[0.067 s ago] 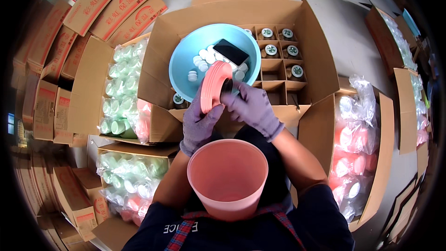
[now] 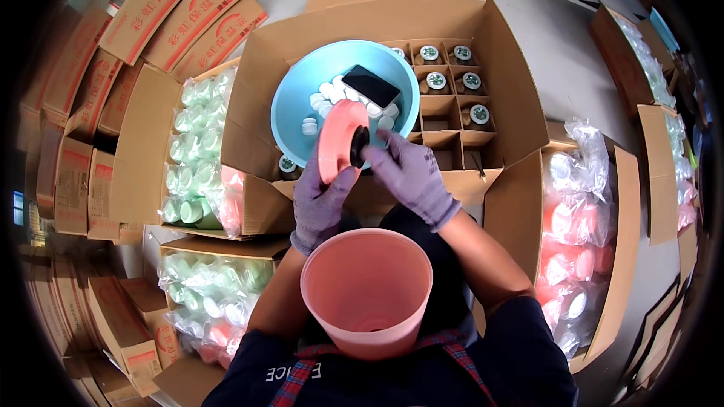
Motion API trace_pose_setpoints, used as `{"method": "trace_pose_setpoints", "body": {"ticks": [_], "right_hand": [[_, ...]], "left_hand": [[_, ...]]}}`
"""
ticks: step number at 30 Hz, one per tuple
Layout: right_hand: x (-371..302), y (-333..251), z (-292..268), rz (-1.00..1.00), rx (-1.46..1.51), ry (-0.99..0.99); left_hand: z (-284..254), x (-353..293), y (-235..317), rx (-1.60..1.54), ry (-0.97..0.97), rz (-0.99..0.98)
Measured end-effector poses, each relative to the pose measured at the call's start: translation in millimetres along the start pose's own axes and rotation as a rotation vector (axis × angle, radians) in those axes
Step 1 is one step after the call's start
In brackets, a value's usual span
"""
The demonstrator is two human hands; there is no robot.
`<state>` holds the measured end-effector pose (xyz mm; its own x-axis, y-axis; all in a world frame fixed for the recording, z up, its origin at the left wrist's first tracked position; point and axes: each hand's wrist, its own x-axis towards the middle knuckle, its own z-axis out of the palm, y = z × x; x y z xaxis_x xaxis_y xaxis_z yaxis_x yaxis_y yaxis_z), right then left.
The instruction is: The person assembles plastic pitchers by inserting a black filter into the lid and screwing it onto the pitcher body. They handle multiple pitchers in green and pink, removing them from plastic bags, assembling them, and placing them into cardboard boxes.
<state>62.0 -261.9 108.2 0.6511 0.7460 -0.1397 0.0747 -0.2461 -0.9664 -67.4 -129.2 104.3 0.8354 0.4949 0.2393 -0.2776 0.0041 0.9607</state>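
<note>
My gloved left hand point(image 2: 320, 200) is closed around the rim of a pink round ridged part point(image 2: 338, 139), held up on edge. A black round piece point(image 2: 360, 146) sits at the centre of its right face. Close beside that black piece is my gloved right hand point(image 2: 407, 173), its fingertips smeared by motion; whether they touch it I cannot tell. A pink tapered bucket point(image 2: 367, 332) stands upright in my lap, its open top facing me. Behind the pink part, a light blue basin point(image 2: 283, 117) holds several white round caps point(image 2: 330, 92) and a dark-screened phone point(image 2: 371, 86).
The basin rests in a divided carton point(image 2: 520, 83), whose compartments hold several jars with patterned lids point(image 2: 479, 114). Cartons of bagged green parts point(image 2: 200, 143) stand left, and a carton of bagged pink parts point(image 2: 573, 218) stands right. Stacked printed boxes point(image 2: 154, 4) rise at the far left.
The pink part has turned so that its black centre piece faces right more plainly. My right fingers have shifted slightly at the black piece. The whole view has moved a little.
</note>
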Motion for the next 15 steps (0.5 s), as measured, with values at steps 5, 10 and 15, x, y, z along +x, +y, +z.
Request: {"method": "trace_pose_setpoints", "body": {"ticks": [5, 10, 15], "right_hand": [[14, 13, 2, 0.109, 0.305, -0.043], [84, 115, -70, 0.021, -0.188, 0.545], [132, 222, -163, 0.474, -0.924, 0.43]], "left_hand": [[-5, 16, -19, 0.177, -0.107, 0.056], [-55, 89, -54, -0.322, 0.105, -0.306], [-95, 111, -100, 0.048, 0.36, -0.597]]}}
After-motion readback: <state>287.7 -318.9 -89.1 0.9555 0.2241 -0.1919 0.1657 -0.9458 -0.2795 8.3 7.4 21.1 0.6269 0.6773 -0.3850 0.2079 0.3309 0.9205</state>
